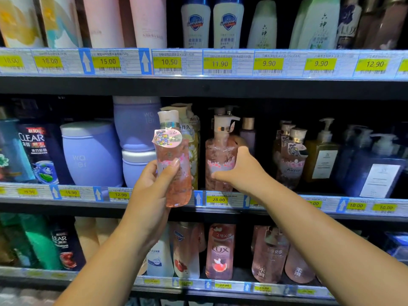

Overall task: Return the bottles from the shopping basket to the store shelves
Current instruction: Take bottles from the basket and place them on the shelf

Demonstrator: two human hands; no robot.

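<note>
My left hand point(154, 186) grips a clear pink pump bottle point(173, 155) with a white cap and a flowery tag, held upright in front of the middle shelf point(223, 200). My right hand point(239, 170) is wrapped around the lower part of a second, matching pink pump bottle point(218, 151) that stands on the middle shelf above the 28.00 price label. The two bottles are a short gap apart. No shopping basket is visible.
Lilac tubs point(91, 153) and dark Clear shampoo bottles point(38, 151) fill the middle shelf's left. More pink and amber pump bottles point(291, 155) stand right of my right hand. White bottles point(212, 23) line the upper shelf, pink Lux bottles point(220, 250) the lower one.
</note>
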